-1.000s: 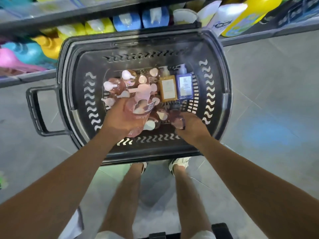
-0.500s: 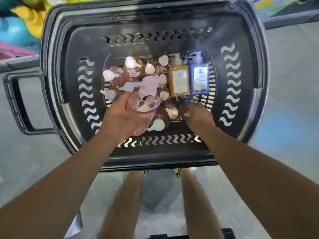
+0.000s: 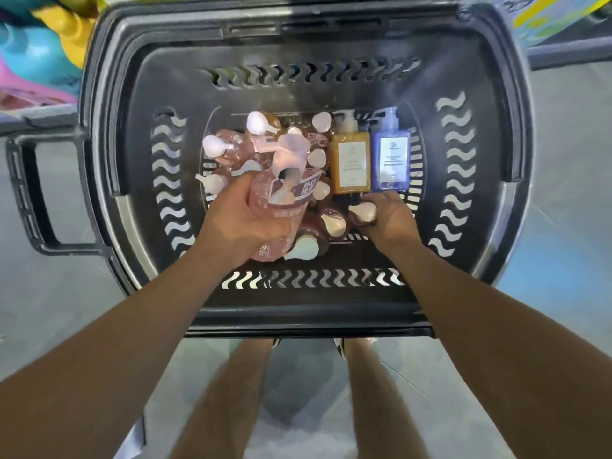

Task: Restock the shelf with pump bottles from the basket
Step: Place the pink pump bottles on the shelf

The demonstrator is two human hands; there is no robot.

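Head view: both hands reach into the black basket (image 3: 109,154).
Left hand (image 3: 241,220): wrapped round a pink pump bottle (image 3: 281,197), lifted clear for shelving.
Right hand (image 3: 387,217): fingers curled on a brown bottle's white pump (image 3: 362,212), likely next out.

We observed a black plastic basket (image 3: 139,180) resting on the grey tiled floor (image 3: 563,246), its side handle (image 3: 29,197) projecting to the left. Inside it, an amber pump bottle (image 3: 351,164) and a blue pump bottle (image 3: 390,160) lay side by side, touching. Left of them, pink pump bottles (image 3: 228,150) with white pump heads were packed closely together.
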